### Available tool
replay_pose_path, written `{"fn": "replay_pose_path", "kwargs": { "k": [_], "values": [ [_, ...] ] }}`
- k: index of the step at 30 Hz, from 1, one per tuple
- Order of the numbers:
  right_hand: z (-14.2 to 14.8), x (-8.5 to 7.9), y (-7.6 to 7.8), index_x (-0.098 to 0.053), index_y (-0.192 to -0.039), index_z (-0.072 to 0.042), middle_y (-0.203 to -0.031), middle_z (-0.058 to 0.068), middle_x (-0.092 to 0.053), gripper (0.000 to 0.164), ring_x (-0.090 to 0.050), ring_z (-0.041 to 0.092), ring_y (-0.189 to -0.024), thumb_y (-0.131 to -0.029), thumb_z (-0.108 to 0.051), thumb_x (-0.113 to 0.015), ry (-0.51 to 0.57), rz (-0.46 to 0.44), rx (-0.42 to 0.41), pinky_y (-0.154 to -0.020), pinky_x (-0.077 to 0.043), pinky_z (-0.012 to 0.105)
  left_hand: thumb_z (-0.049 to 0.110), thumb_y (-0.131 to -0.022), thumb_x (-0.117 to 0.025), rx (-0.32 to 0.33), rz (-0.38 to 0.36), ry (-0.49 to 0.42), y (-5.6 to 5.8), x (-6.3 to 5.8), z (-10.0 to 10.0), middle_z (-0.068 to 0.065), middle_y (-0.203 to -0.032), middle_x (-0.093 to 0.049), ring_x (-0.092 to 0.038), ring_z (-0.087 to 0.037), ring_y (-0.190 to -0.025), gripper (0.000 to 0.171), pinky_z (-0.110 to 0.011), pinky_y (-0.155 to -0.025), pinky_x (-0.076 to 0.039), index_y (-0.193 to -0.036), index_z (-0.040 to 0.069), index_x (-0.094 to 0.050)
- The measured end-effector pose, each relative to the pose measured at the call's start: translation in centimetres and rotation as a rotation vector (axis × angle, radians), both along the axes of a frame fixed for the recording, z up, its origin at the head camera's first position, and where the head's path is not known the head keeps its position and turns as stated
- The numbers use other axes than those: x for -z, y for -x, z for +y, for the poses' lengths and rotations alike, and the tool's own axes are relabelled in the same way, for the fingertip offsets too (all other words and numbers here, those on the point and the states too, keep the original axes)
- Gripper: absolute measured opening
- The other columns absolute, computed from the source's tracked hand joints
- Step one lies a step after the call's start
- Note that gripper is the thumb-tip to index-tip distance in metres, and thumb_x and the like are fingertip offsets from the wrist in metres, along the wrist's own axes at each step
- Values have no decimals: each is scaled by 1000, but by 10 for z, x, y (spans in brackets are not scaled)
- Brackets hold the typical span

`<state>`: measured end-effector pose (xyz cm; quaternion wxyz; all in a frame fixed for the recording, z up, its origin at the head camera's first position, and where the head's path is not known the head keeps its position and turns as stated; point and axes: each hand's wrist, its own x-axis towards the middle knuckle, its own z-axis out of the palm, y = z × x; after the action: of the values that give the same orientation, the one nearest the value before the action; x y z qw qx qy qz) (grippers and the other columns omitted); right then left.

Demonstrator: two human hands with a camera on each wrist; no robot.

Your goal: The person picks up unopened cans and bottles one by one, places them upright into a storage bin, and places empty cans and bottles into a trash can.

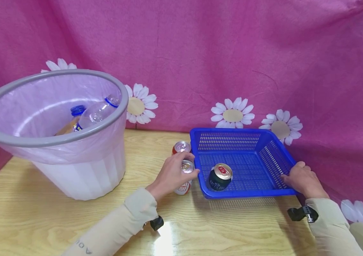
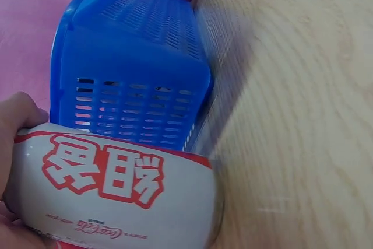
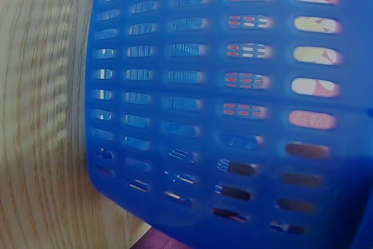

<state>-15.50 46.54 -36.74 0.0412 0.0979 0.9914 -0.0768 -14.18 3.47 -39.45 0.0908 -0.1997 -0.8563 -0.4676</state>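
My left hand (image 1: 171,175) grips a white and red Coca-Cola can (image 1: 183,188) near its top, thumb and fingers on either side. In the left wrist view this upright can (image 2: 116,190) overlaps the outer side of the blue plastic basket (image 1: 252,193). Just behind it stands a red can (image 1: 182,146), partly hidden by the fingers. A dark can (image 1: 220,177) stands inside the basket, at the near left corner. On the basket's right rim, my right hand (image 1: 305,180) holds on with the thumb inside; the slotted wall (image 3: 192,103) fills the right wrist view.
A white bin (image 1: 85,177) with a grey rim and clear liner stands on the left of the wooden table (image 1: 149,149). Plastic bottles (image 1: 96,114) lie in it. Behind everything hangs a pink curtain (image 1: 181,64) with white flowers.
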Motion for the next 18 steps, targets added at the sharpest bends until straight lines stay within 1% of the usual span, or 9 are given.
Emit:
{"fn": "replay_pose_path", "kwargs": {
  "k": [5, 8, 12, 18],
  "values": [
    [0, 0, 0, -35, -108, 26, -98, 50, -49, 65, -55, 67, -95, -92, -28, -66, -14, 25, -14, -87, -48, 72, 29, -85, -80, -8, -15, -70, -1, 9, 0, -5, -122, -73, -68, -22, -112, 43, -40, -99, -57, -122, 12, -67],
    [-1, 0, -1, -34, -109, 26, -99, 49, -49, 65, -55, 66, -95, -92, -28, -66, -11, 11, -4, -88, -48, 72, 29, -84, -80, -9, -13, -110, -2, 15, 0, -5, -123, -72, -68, -21, -109, 42, -40, -97, -57, -121, 14, -66],
    [-3, -1, -1, -33, -111, 27, -99, 49, -48, 66, -54, 65, -95, -92, -28, -66, -8, -1, 7, -89, -47, 72, 30, -83, -80, -14, -34, -149, -4, 21, -1, -5, -123, -70, -66, -20, -107, 42, -39, -95, -56, -120, 16, -65],
    [-2, -2, -1, -33, -109, 26, -98, 48, -48, 65, -55, 64, -94, -92, -28, -65, -12, 1, 0, -88, -47, 72, 31, -81, -82, -22, -45, -193, -6, 29, -1, -2, -116, -72, -66, -18, -101, 42, -36, -89, -56, -118, 18, -67]
  ]
}}
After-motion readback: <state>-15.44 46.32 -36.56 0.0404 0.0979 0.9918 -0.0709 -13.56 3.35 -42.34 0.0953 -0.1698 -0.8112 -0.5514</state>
